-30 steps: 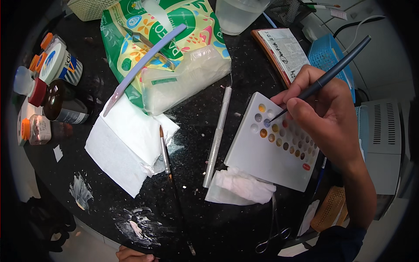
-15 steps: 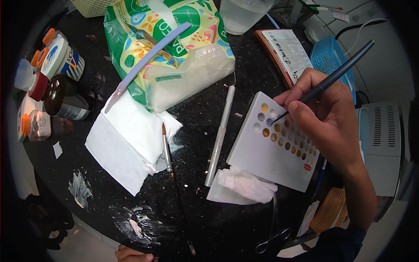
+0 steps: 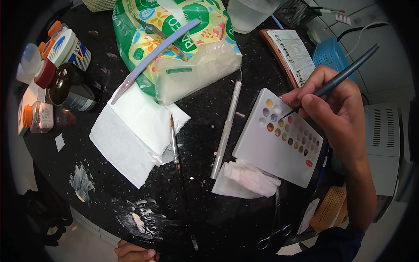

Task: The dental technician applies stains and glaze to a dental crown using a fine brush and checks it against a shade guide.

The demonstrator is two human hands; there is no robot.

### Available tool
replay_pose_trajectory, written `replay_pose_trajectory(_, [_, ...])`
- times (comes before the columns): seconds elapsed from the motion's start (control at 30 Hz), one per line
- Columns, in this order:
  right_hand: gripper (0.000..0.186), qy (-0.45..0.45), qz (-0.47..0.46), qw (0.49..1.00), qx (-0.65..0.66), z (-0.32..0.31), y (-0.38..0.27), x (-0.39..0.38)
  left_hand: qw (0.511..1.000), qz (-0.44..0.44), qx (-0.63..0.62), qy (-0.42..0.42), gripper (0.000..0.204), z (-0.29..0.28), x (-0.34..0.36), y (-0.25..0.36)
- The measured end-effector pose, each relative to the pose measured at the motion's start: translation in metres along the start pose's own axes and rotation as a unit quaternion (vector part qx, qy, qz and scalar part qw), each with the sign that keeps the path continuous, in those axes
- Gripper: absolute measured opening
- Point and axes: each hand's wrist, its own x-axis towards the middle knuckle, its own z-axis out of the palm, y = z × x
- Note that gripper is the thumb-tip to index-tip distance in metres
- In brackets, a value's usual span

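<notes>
My right hand (image 3: 336, 105) grips a slim dark blue-grey fine-tipped paintbrush (image 3: 349, 70) like a pen. Its point slants down to the wells of a white paint palette (image 3: 266, 144), beside a well of bluish paint. Several wells hold yellow, brown, grey and reddish paint. At the bottom edge only the curled fingers of my left hand (image 3: 133, 252) show. They are closed, and what they hold, if anything, is mostly cut off. A second paintbrush (image 3: 174, 144) with a brown tip lies with its bristles on folded white tissue (image 3: 126, 135).
Left of the palette lies a metal craft knife (image 3: 227, 131); crumpled tissue (image 3: 248, 179) and scissor-handled forceps (image 3: 275, 231) lie below it. A tissue pack (image 3: 196, 74) carries a lilac stick (image 3: 152, 56). Bottles, including a brown one (image 3: 72, 87), stand far left. White smears (image 3: 139, 220) mark the black tabletop.
The brush tip has shifted from the bluish well to just right of it. The whole view has moved slightly, so the table's things appear a little further right.
</notes>
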Motion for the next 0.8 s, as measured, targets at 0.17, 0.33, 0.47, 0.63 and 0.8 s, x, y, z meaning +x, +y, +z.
replay_pose_trajectory(0.17, [0.022, 0.073, 0.014, 0.996, 0.044, -0.004, -0.031, -0.042, 0.997, 0.024, 0.071, -0.016, 0.005, 0.0, 0.009, 0.008])
replay_pose_trajectory(0.33, [0.024, 0.149, 0.002, 0.989, 0.011, 0.016, -0.064, -0.103, 0.988, 0.069, 0.11, -0.085, 0.027, -0.008, 0.025, 0.007])
replay_pose_trajectory(0.47, [0.025, 0.12, -0.099, 0.982, 0.104, 0.033, -0.08, -0.178, 0.98, 0.149, 0.11, -0.074, 0.026, -0.007, 0.037, 0.012])
replay_pose_trajectory(0.63, [0.026, 0.128, -0.197, 0.963, 0.133, 0.121, -0.048, -0.188, 0.969, 0.2, 0.136, -0.045, 0.027, -0.009, 0.034, 0.0])
replay_pose_trajectory(0.8, [0.021, 0.155, -0.253, 0.946, 0.13, 0.178, -0.037, -0.186, 0.947, 0.248, 0.203, -0.026, 0.026, -0.011, 0.026, 0.0])
